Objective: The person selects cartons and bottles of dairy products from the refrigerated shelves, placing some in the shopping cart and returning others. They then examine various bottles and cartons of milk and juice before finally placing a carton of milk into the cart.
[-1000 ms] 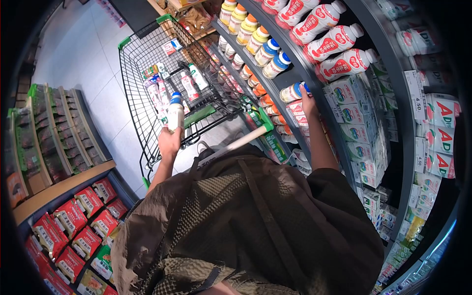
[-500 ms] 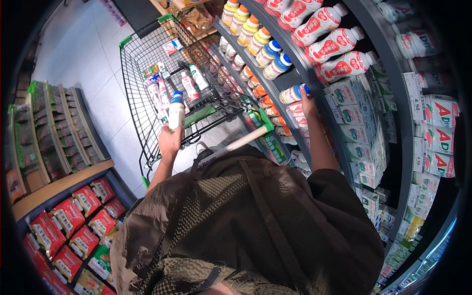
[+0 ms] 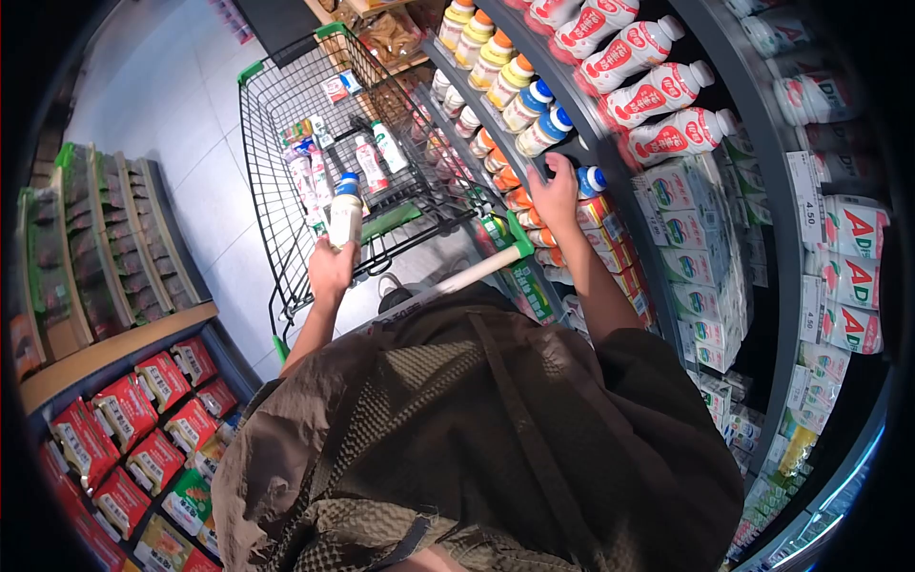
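My left hand point(image 3: 332, 267) is wrapped round a pale bottle with a blue cap point(image 3: 345, 219), held upright above the near end of the wire shopping cart point(image 3: 381, 224). At the shelf on the right, my right hand point(image 3: 555, 198) has its thumb and fingers apart, with nothing visible between them. Just beside it, a blue-capped bottle point(image 3: 592, 181) shows past the hand, partly hidden by it. Farther along that shelf stand two more blue-capped bottles point(image 3: 544, 131).
The cart holds several bottles and packs, including a red-and-white bottle point(image 3: 370, 162). Red-and-white bottles point(image 3: 658, 95) and white cartons point(image 3: 691, 248) fill the right shelves. Red packets point(image 3: 124, 415) lie in a bin at left, below a rack point(image 3: 105, 238). The cart's handle point(image 3: 477, 272) is close to my body.
My right hand has let go of the blue-capped bottle at the shelf and moved slightly left, its fingers now spread. The left hand still holds its bottle in nearly the same place.
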`<state>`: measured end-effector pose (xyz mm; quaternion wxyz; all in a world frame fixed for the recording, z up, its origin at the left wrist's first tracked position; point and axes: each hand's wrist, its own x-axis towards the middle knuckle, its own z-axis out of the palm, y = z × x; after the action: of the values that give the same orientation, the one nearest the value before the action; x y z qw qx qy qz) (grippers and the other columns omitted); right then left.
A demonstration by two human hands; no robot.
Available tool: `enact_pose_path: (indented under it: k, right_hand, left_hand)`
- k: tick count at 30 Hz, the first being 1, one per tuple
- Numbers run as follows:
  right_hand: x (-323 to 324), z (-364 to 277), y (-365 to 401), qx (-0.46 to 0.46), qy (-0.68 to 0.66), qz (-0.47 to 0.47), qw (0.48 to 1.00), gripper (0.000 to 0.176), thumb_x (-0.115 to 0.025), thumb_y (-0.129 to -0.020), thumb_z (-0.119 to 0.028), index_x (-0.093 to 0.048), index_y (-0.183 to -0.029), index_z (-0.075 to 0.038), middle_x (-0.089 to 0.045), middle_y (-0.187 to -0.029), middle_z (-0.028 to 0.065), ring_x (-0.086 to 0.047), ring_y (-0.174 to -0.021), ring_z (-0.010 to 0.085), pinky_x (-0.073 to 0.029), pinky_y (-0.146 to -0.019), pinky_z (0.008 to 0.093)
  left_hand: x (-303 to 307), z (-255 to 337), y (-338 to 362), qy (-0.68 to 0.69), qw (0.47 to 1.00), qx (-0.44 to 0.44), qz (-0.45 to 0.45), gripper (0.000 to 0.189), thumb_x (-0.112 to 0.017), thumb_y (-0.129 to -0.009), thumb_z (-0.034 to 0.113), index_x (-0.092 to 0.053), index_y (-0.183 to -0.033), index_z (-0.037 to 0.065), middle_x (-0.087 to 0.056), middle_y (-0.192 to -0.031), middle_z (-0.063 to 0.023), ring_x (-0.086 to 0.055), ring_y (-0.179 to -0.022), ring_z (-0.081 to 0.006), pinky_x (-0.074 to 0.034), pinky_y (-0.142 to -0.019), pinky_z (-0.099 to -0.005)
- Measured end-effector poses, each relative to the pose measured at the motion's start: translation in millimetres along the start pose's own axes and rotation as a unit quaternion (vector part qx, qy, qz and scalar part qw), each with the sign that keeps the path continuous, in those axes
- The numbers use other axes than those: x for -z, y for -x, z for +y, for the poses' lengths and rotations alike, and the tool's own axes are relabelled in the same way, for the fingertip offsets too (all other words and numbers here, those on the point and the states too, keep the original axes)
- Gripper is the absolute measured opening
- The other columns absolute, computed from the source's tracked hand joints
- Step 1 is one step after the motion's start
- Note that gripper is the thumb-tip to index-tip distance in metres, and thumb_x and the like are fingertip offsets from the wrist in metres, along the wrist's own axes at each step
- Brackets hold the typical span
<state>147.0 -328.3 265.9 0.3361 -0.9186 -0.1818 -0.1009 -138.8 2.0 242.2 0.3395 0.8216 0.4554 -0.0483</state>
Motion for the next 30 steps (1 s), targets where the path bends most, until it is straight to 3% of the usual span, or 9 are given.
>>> enact_pose_path:
  k: [2,3,5,8,13,17,23,27,30]
  right_hand:
    - [-35,23,-13,-0.172,-0.081,0.036,0.981,0.06,-0.08,-0.085,-0.031,-0.056,-0.124,0.007,-0.069,-0.108,0.0202,-0.069,-0.093,0.0333,-0.054,-0.086,0.0411]
    - [-37,25,-24,-0.188,-0.011,0.047,0.981,0.062,-0.082,-0.084,-0.034,-0.057,-0.122,0.007,-0.072,-0.101,0.0176,-0.07,-0.091,0.0258,-0.054,-0.084,0.0362]
    - [-37,31,-35,-0.217,-0.05,-0.022,0.975,0.063,-0.081,-0.08,-0.04,-0.061,-0.119,0.005,-0.072,-0.1,0.0191,-0.069,-0.092,0.037,-0.053,-0.086,0.0431]
    - [-49,42,-42,-0.209,-0.06,-0.204,0.954,0.054,-0.079,-0.084,-0.042,-0.065,-0.11,0.003,-0.073,-0.09,0.0137,-0.071,-0.079,0.0295,-0.055,-0.074,0.0402]
    - [-34,-59,-7,-0.239,-0.219,-0.356,0.876,0.048,-0.072,-0.091,-0.05,-0.067,-0.105,-0.003,-0.071,-0.086,0.0064,-0.066,-0.069,0.0115,-0.049,-0.056,0.0264]
    - [-36,-119,3,-0.2,-0.272,-0.465,0.818,0.049,-0.065,-0.098,-0.047,-0.061,-0.121,-0.004,-0.072,-0.101,0.0083,-0.068,-0.078,0.0128,-0.054,-0.064,0.0263]
    - [-38,-154,-2,-0.201,-0.383,-0.408,0.804,0.052,-0.07,-0.094,-0.048,-0.062,-0.117,-0.002,-0.069,-0.102,0.008,-0.069,-0.084,0.0152,-0.059,-0.067,0.03]
    - [-16,-150,-8,-0.208,-0.391,-0.376,0.814,0.048,-0.072,-0.093,-0.043,-0.062,-0.111,0.0,-0.068,-0.097,0.0075,-0.069,-0.083,0.0139,-0.06,-0.067,0.0317]
    - [2,-143,-1,-0.132,-0.339,-0.336,0.869,0.042,-0.074,-0.093,-0.039,-0.064,-0.102,0.0,-0.068,-0.09,0.0058,-0.066,-0.077,0.0112,-0.056,-0.064,0.0278]
  left_hand:
    - [-3,-2,0,0.002,1.0,-0.001,0.006,0.067,-0.065,-0.078,0.049,-0.063,-0.11,-0.011,-0.069,-0.094,-0.035,-0.069,-0.095,-0.0483,-0.053,-0.088,-0.0501]
    - [-4,-3,-1,-0.003,1.0,0.001,0.006,0.067,-0.065,-0.078,0.049,-0.063,-0.11,-0.01,-0.069,-0.095,-0.0349,-0.069,-0.095,-0.0481,-0.053,-0.088,-0.0502]
    - [-5,-5,-2,-0.013,1.0,0.007,0.007,0.067,-0.065,-0.078,0.049,-0.063,-0.111,-0.01,-0.069,-0.095,-0.0347,-0.069,-0.094,-0.0479,-0.053,-0.088,-0.0503]
    - [-4,-5,0,-0.008,1.0,-0.001,0.003,0.066,-0.065,-0.078,0.048,-0.063,-0.113,-0.008,-0.07,-0.094,-0.0343,-0.069,-0.093,-0.0478,-0.053,-0.087,-0.0505]
    - [1,-6,7,0.075,0.994,-0.075,0.027,0.057,-0.068,-0.076,0.039,-0.064,-0.109,-0.007,-0.07,-0.088,-0.031,-0.069,-0.085,-0.0457,-0.054,-0.081,-0.0483]
    - [-5,-1,14,0.151,0.972,-0.179,0.031,0.053,-0.074,-0.073,0.031,-0.063,-0.111,-0.004,-0.07,-0.091,-0.026,-0.069,-0.088,-0.0417,-0.054,-0.082,-0.0466]
    - [5,50,38,0.104,0.922,-0.371,0.03,0.061,-0.076,-0.066,0.027,-0.06,-0.118,-0.001,-0.066,-0.104,-0.0224,-0.062,-0.099,-0.0418,-0.048,-0.09,-0.0487]
    - [-2,62,38,0.109,0.906,-0.409,0.017,0.062,-0.074,-0.067,0.027,-0.057,-0.119,-0.001,-0.064,-0.104,-0.0229,-0.059,-0.099,-0.0435,-0.047,-0.09,-0.0502]
    - [-9,67,32,0.08,0.901,-0.426,-0.012,0.065,-0.072,-0.071,0.029,-0.053,-0.125,-0.002,-0.06,-0.103,-0.0231,-0.057,-0.098,-0.0429,-0.046,-0.088,-0.0499]
